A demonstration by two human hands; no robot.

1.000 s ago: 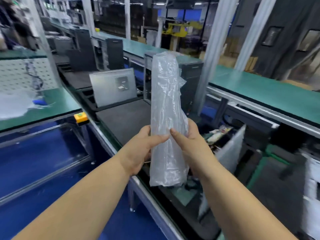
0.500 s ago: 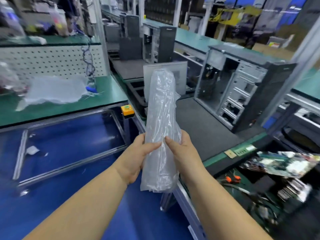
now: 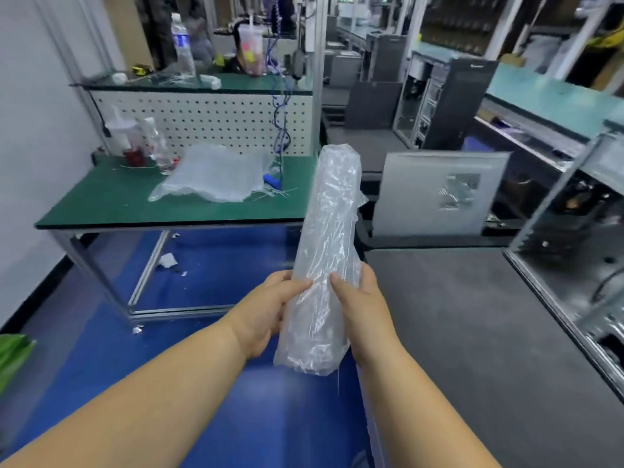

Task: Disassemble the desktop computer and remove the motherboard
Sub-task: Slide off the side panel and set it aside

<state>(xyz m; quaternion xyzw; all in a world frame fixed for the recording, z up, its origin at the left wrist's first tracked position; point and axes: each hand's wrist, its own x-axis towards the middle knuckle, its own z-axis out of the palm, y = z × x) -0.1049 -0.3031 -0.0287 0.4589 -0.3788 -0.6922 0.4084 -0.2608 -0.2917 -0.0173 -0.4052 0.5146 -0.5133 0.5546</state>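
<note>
Both bare forearms enter from the bottom edge, the left from about 7 o'clock and the right from about 5 o'clock, and converge toward the centre of the view; the left hand (image 3: 266, 312) sits at roughly 6 o'clock from centre, its back turned to the camera, its thumb reaching toward 3 o'clock across the front of the rolled plastic (image 3: 329, 255), its fingers curled behind it; the right hand (image 3: 363, 309) lies just beside it at 3 o'clock, thumb pointing toward 10 o'clock, pressed on the same roll; the two thumb tips are near each other but apart; both wrists are nearly straight.
</note>
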